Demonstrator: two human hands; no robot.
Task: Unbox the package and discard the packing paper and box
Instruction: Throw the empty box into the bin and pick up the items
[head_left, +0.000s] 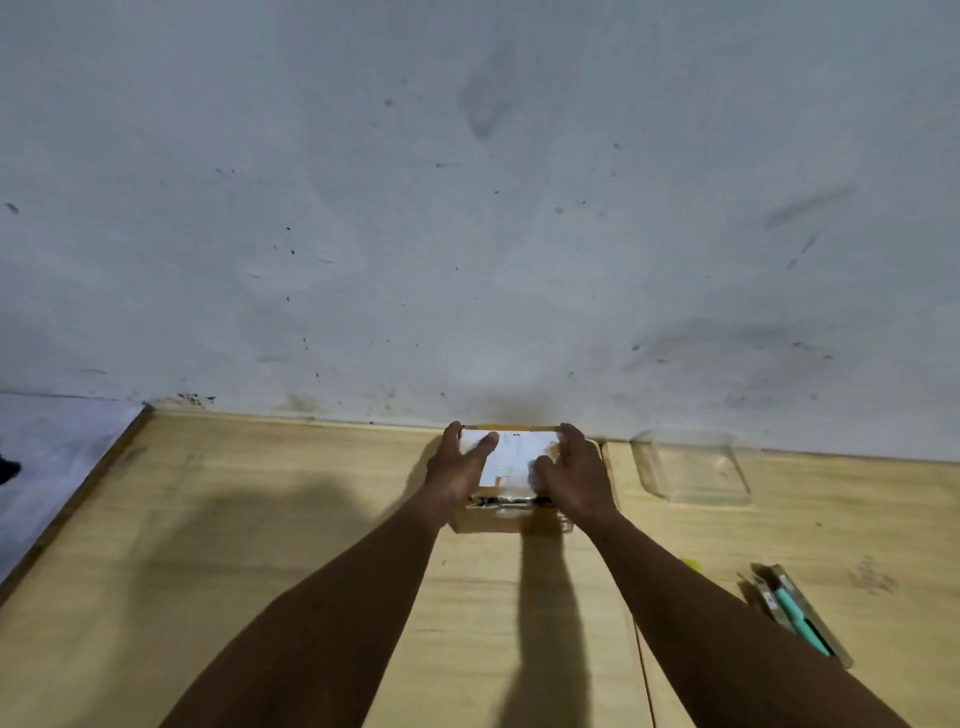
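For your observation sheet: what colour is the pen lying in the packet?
Teal pen, seen in the head view.

two hands are in view: one left hand (457, 470) and one right hand (574, 475). there is one cardboard box (511, 519) with one white label (511, 457) on its top. one clear plastic tray (693, 467) is on the one wooden table (260, 519). one packaged teal pen (797, 613) lies there, and one small yellow bit (690, 564) near it.
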